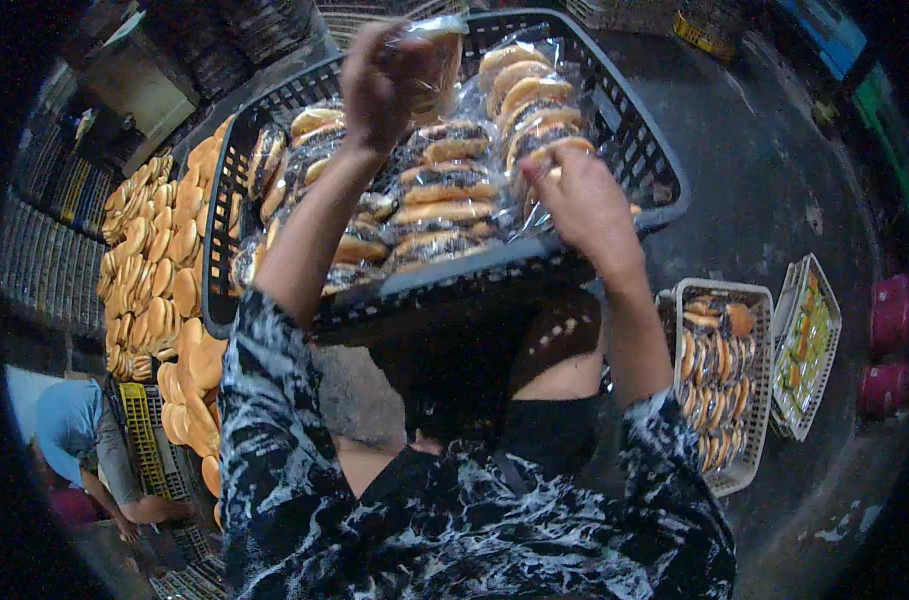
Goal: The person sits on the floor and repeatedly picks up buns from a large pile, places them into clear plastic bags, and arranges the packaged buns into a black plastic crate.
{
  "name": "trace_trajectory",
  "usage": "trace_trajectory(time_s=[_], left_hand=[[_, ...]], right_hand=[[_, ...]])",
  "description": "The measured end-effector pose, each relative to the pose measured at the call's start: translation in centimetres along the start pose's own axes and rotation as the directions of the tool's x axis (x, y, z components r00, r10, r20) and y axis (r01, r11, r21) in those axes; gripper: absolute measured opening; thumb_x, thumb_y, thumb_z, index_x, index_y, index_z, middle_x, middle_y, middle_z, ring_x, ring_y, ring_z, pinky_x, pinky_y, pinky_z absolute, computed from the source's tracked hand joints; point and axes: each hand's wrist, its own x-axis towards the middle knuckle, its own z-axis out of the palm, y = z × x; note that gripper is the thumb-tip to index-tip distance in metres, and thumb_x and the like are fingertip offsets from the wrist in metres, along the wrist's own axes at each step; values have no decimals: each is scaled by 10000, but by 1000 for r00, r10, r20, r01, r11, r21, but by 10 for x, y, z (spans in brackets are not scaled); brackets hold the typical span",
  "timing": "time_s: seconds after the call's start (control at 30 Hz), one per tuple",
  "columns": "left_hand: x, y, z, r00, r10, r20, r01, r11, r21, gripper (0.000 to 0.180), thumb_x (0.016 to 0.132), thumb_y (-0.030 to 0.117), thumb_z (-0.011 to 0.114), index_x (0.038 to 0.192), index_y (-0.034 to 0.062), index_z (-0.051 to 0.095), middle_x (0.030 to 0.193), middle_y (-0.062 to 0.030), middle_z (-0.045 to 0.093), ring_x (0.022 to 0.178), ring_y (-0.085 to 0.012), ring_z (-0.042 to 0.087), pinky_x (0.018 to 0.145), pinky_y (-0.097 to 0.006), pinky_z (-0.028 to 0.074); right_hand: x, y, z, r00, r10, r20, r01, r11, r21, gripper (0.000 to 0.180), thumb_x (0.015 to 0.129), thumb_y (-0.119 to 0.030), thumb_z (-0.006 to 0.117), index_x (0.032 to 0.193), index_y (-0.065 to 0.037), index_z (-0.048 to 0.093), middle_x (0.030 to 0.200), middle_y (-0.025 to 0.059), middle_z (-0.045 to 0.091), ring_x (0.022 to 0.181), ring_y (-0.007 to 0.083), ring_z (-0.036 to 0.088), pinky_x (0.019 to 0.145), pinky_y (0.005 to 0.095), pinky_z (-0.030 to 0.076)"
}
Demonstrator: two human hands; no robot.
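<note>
A large dark plastic crate (535,262) stands in front of me, filled with rows of buns in clear plastic wrap. My left hand (375,95), slightly blurred, is raised over the crate's far part, its fingers closed round a wrapped bun (440,70). Lower and to the right, my right hand (583,190) grips the near end of the right-hand row, thumb and fingers on a wrapped bun (560,148) there. Between my arms lies a middle row of wrapped buns (445,195) with dark filling along their edges.
Many unwrapped buns (155,260) are heaped left of the crate. At right on the floor sit a pale crate of filled buns (765,400) and another pale crate (825,330) with green and orange contents. A person in blue (70,420) bends at lower left beside a yellow crate (140,430).
</note>
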Motion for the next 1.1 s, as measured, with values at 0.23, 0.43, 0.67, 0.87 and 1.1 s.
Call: trace_trajectory(time_s=[0.23, 0.43, 0.67, 0.87, 1.1], left_hand=[[-25, -109, 39, 763, -259, 592, -87, 866, 492, 385, 684, 153, 638, 1037, 76, 506, 962, -129, 525, 981, -270, 471, 793, -365, 432], [-29, -86, 56, 554, -674, 489, -52, 558, 828, 355, 655, 205, 658, 921, -7, 555, 1017, -152, 471, 1047, -279, 390, 784, -420, 445], [-22, -76, -13, 769, -461, 444, 8, 701, 713, 214, 662, 154, 617, 845, 44, 593, 798, -134, 595, 777, -299, 556, 681, -394, 460], [8, 75, -54, 906, 262, 332, -292, 956, 42, 108, 681, 38, 567, 777, 72, 530, 928, -88, 600, 875, -265, 571, 766, -394, 430], [-154, 216, -89, 691, -611, 385, 512, 39, -858, 816, 676, 240, 705, 1287, 29, 207, 1342, -148, 232, 1260, -268, 186, 1026, -404, 152]], right_hand=[[2, 2, 3, 1000, 2, -12, 2, 962, 272, 581, 765, -541, 480, 870, 23, 572, 713, 199, 596, 707, 336, 595, 637, 400, 460], [5, 9, 4, 995, 81, -52, -60, 947, 317, 439, 756, -409, 575, 829, 24, 580, 702, 178, 606, 685, 303, 607, 621, 374, 467], [6, -2, 5, 997, 47, -62, -26, 953, 301, 438, 764, -416, 558, 854, 12, 581, 716, 179, 610, 697, 302, 609, 631, 371, 466], [-14, 0, -9, 962, -215, 170, -172, 9, 985, 773, 793, -628, 298, 1213, 19, 349, 1105, 190, 497, 923, 241, 544, 809, 323, 425], [-161, -7, 9, 972, -158, 172, -62, 535, 843, 644, 700, -372, 666, 1154, 32, 453, 1067, 121, 545, 1042, 199, 478, 917, 325, 347]])
